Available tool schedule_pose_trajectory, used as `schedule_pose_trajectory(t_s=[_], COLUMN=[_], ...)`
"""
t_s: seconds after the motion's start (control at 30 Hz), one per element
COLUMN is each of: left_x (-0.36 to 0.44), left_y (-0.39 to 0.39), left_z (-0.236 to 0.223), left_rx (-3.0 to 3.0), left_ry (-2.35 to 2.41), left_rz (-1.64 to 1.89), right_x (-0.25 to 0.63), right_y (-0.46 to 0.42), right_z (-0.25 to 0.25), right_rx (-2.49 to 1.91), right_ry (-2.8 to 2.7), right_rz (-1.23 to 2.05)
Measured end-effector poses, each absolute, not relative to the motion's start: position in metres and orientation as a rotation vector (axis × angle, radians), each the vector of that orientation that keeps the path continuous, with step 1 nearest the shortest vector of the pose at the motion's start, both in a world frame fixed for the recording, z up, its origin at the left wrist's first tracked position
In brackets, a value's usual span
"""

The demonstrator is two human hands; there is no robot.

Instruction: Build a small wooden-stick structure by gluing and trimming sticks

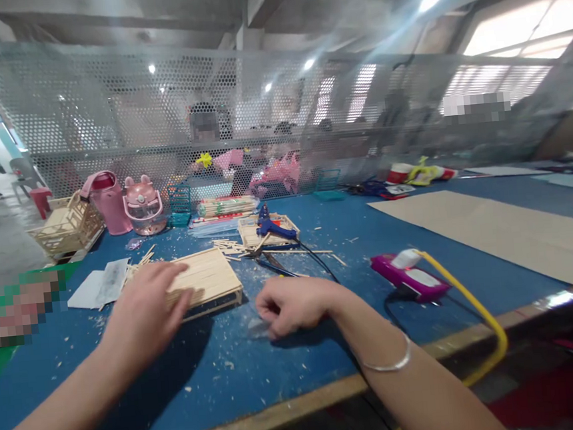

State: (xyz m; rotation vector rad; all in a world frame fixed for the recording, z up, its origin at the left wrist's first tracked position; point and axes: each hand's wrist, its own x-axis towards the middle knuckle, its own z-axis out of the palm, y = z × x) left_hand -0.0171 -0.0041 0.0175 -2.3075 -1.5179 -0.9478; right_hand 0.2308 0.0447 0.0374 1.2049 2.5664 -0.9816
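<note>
A small model made of pale wooden sticks, with a flat slatted top and short legs, stands on the blue table. My left hand is at its near left side, fingers stretched and apart, thumb lower; whether the fingertips touch it I cannot tell. To the right of the model, my right hand is low over the table, fingers curled into a pinch. Something clear and blurred shows by its fingertips, too faint to name. Beyond lie pliers and a blue glue gun resting on a stick tray.
Loose sticks and white papers lie around the model. A pink bottle, a bear-eared jug and a teal basket stand behind. A purple device with a yellow cable and cardboard are at right.
</note>
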Motion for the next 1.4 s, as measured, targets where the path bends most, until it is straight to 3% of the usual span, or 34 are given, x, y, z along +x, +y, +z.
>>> schedule_pose_trajectory(t_s=[0.13,0.27,0.5,0.83,1.07,1.4], left_x=[0.022,0.038,0.019,0.011,0.008,0.006], left_y=[-0.004,0.007,0.011,0.014,0.020,0.021], left_z=[-0.004,-0.014,0.001,0.003,0.003,0.003], left_rx=[-2.324,-2.335,-2.143,-2.152,-2.134,-2.155], left_ry=[-1.417,-1.416,-1.387,-1.278,-1.273,-1.265], left_rz=[-0.508,-0.380,-0.651,-0.728,-0.816,-0.813], right_x=[0.241,0.237,0.223,0.213,0.212,0.215], right_y=[0.054,0.062,0.062,0.051,0.053,0.056], right_z=[0.040,0.032,0.021,0.014,0.012,0.013], right_rx=[1.427,1.631,1.680,0.916,0.777,0.683], right_ry=[2.772,2.946,3.590,4.029,3.889,3.812], right_rz=[-1.461,-1.740,-0.693,0.160,0.529,0.503])
